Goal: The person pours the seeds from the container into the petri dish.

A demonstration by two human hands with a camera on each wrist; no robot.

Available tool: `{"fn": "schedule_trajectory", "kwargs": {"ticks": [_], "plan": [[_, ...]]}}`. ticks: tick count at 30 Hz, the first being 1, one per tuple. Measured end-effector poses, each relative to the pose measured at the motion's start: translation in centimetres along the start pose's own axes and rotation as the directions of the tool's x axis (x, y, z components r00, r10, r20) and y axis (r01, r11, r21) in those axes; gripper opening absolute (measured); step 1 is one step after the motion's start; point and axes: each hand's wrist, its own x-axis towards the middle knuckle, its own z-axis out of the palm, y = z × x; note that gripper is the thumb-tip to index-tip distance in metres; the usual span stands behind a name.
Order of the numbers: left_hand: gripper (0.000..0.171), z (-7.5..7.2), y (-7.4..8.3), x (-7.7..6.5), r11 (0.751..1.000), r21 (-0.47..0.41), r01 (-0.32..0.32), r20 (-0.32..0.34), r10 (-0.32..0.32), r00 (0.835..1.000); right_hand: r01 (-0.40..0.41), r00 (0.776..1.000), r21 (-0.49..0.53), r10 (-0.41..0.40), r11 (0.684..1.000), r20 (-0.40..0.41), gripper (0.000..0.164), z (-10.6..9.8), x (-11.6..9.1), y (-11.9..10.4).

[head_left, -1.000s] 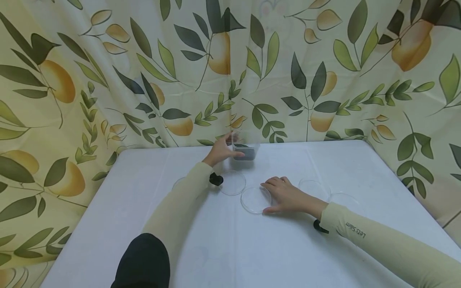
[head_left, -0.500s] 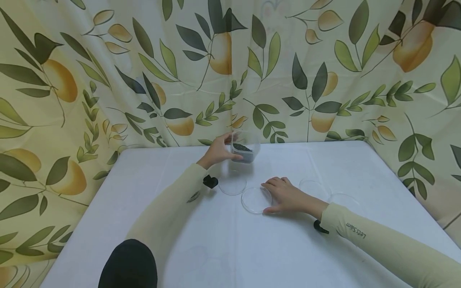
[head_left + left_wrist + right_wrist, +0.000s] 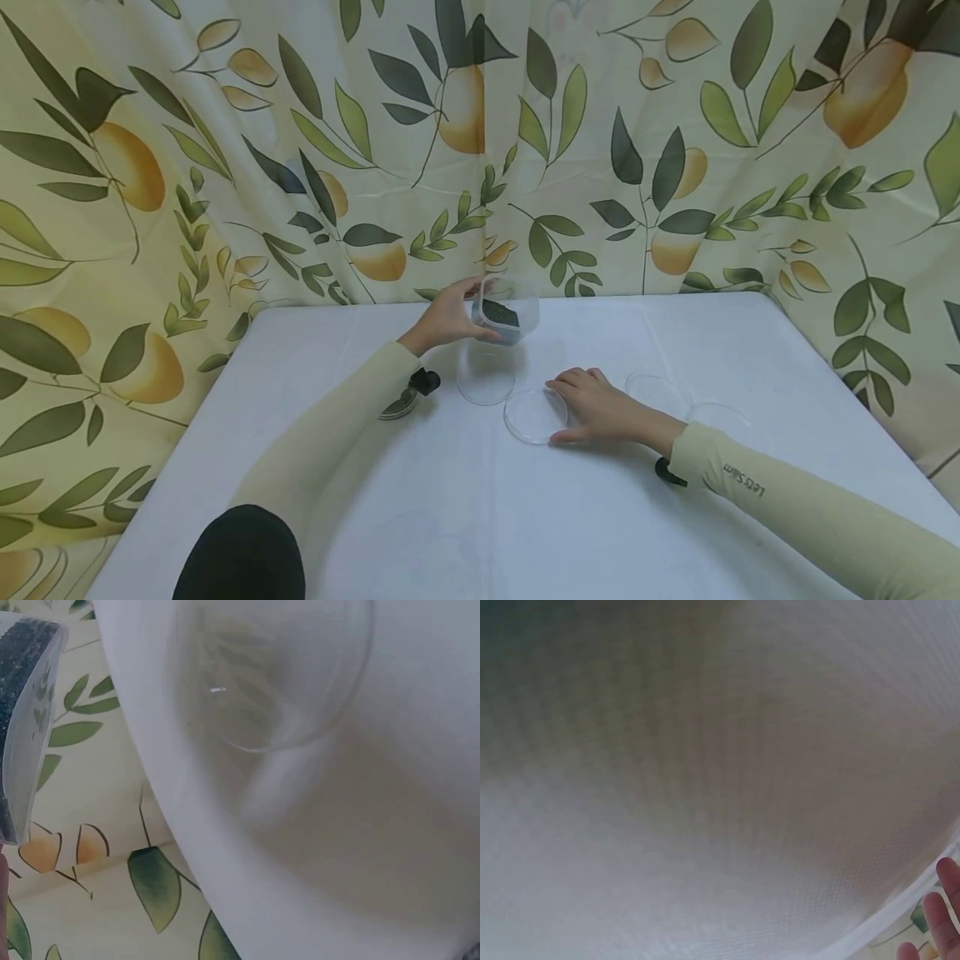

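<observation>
My left hand (image 3: 444, 319) grips a clear plastic container (image 3: 527, 307) by its left side, raised over the far part of the table. The container is tilted, and dark, grainy material (image 3: 498, 314) lies inside. The left wrist view catches a corner of the container (image 3: 34, 742) at its left edge. My right hand (image 3: 603, 412) holds the right side of a clear petri dish (image 3: 534, 418) on the table, thumb at the near rim and fingers at the far rim. Only some right fingertips (image 3: 939, 915) enter the right wrist view. Another clear dish (image 3: 486, 383) lies just below the container.
Two more clear dishes, one (image 3: 656, 393) behind the other (image 3: 720, 421), lie beyond my right wrist. A round dish with dark contents (image 3: 399, 406) is partly covered by my left sleeve. The white-clothed table (image 3: 480, 517) ends at a leaf-patterned curtain (image 3: 570, 167).
The left hand has tipped the container, so more of the dark material shows. The left forearm has swung left, uncovering part of the dish beside it. The right hand stays in place.
</observation>
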Motion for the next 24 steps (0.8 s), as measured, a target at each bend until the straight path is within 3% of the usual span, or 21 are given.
{"fn": "schedule_trajectory", "kwargs": {"ticks": [6,17,24], "plan": [[0.093,-0.4,0.4,-0.7,0.996,0.055,-0.072,-0.004,0.072,0.997,-0.003,1.0,0.003,0.003,1.0,0.006,0.08,-0.1,0.0,0.0],[0.095,-0.5,0.6,-1.7,0.976,0.186,-0.111,0.026,0.108,0.994,0.007,1.0,0.012,-0.007,1.0,-0.007,0.08,0.0,-0.1,0.0],[0.092,-0.7,1.1,-2.3,0.965,0.222,-0.141,0.051,0.133,0.99,0.021,0.999,0.013,-0.021,1.0,-0.027,0.079,0.1,0.0,0.1]]}}
